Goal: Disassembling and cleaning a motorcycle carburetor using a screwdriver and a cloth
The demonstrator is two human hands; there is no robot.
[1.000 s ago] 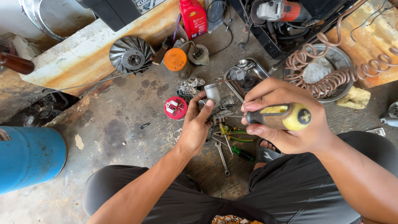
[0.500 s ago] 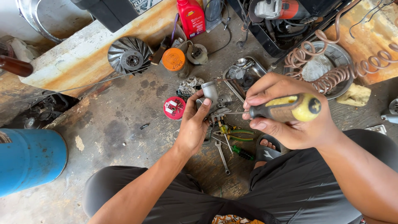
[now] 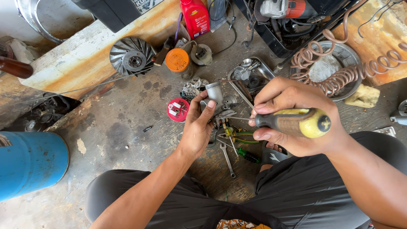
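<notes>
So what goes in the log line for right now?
left hand: holds grey metal part | right hand: grips screwdriver, tip at part

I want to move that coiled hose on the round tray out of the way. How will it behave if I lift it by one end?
The coiled hose looks springy, so it would probably stretch and sag rather than lift as one piece. Its loops drape over the metal tray rim and trail off to the right, so it may snag or drag. It seems light for its bulk.
</notes>
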